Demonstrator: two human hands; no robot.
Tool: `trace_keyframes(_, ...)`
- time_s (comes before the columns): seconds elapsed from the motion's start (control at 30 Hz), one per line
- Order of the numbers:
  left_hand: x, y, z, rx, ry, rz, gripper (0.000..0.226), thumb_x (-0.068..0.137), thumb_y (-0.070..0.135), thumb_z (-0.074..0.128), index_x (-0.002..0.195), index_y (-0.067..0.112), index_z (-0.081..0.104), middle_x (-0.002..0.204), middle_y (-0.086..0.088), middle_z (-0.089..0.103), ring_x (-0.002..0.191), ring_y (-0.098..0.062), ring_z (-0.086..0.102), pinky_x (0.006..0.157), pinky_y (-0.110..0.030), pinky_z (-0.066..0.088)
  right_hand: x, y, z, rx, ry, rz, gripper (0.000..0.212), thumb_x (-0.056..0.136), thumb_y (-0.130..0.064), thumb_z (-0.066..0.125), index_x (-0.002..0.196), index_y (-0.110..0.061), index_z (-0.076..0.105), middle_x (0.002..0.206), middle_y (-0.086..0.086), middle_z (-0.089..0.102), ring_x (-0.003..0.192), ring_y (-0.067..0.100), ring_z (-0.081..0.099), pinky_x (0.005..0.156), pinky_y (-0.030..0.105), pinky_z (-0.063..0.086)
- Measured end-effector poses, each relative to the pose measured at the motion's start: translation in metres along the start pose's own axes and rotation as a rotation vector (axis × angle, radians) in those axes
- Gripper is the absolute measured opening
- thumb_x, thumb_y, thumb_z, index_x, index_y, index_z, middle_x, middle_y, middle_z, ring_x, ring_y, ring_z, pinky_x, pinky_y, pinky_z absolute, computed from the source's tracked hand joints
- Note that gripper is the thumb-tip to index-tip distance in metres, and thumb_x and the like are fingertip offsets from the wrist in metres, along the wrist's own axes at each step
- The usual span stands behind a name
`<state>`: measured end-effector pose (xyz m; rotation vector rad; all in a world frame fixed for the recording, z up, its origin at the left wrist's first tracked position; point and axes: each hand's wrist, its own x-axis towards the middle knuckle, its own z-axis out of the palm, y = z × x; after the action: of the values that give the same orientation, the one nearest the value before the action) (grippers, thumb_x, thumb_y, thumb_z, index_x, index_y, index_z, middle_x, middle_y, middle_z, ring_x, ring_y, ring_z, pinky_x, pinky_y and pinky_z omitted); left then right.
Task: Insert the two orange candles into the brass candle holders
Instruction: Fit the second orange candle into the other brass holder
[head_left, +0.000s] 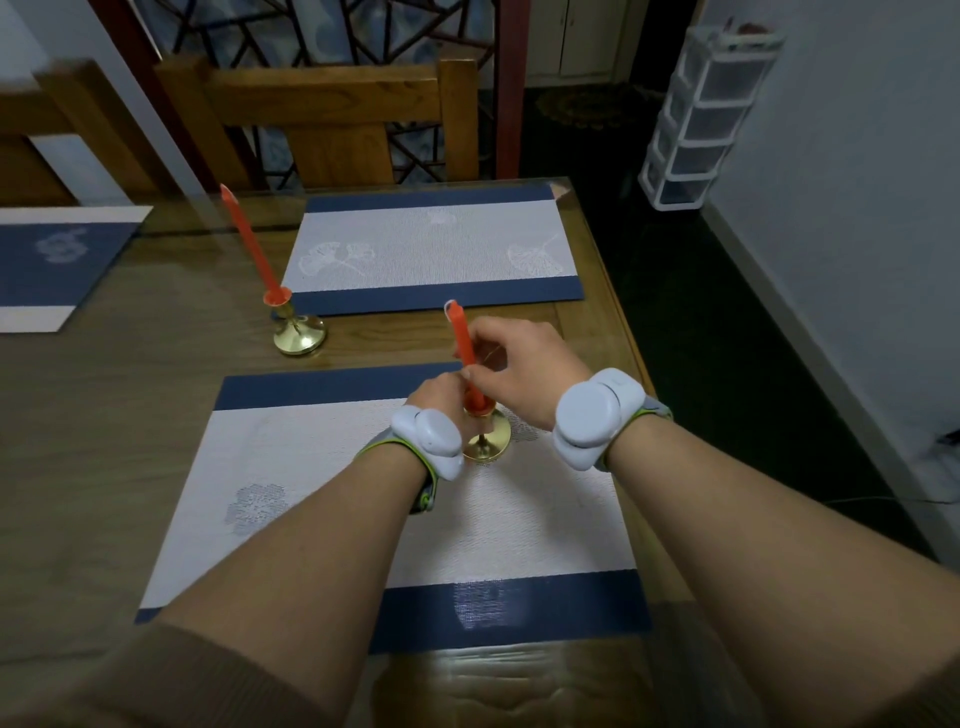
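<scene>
One orange candle (248, 243) stands in a brass candle holder (300, 332) on the bare wood between the placemats, leaning slightly left. A second orange candle (464, 338) stands upright with its base in the cup of another brass holder (491, 435) on the near placemat. My right hand (514, 364) pinches this candle at mid-height. My left hand (435, 395) is closed around the holder's stem and the candle's foot; its fingers are hidden behind the wrist band.
Near placemat (322, 499) lies under the hands; a second placemat (441, 249) lies beyond and a third (47, 260) at far left. Wooden chairs (332, 109) stand behind the table. The table edge (618, 312) runs along the right; a white drawer unit (701, 114) stands on the floor.
</scene>
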<state>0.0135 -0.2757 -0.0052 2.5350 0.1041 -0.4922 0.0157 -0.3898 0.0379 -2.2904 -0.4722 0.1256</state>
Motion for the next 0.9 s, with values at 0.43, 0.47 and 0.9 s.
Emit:
trace_keyframes(0.43,-0.002,-0.007,0.002,-0.023,0.015,0.088,0.038,0.082,0.019,0.066,0.119,0.01,0.062,0.114,-0.011,0.069,0.106,-0.031,0.062,0.091,-0.038,0.051,-0.002,-0.004,0.002,-0.146,-0.04,-0.043,0.014,0.08,-0.017,0.068,0.092,-0.014,0.064,0.09,0.0,0.062,0.086,0.017,0.06,0.083,0.033,0.051)
trace_keyframes(0.47,-0.002,-0.007,0.002,-0.02,0.016,0.094,0.038,0.082,0.02,0.065,0.119,0.011,0.06,0.114,-0.011,0.069,0.105,-0.031,0.063,0.091,-0.038,0.051,-0.002,-0.004,0.002,-0.152,-0.042,-0.039,0.014,0.08,-0.017,0.068,0.093,-0.014,0.064,0.09,0.0,0.061,0.086,0.018,0.06,0.083,0.033,0.051)
trace_keyframes(0.9,0.001,-0.006,0.0,-0.003,-0.011,0.086,0.033,0.081,0.021,0.066,0.113,0.017,0.062,0.112,-0.009,0.07,0.101,-0.03,0.064,0.087,-0.036,0.052,-0.009,0.001,-0.001,-0.112,-0.04,0.004,0.014,0.078,-0.008,0.067,0.088,-0.017,0.064,0.097,0.003,0.066,0.086,0.017,0.061,0.074,0.025,0.048)
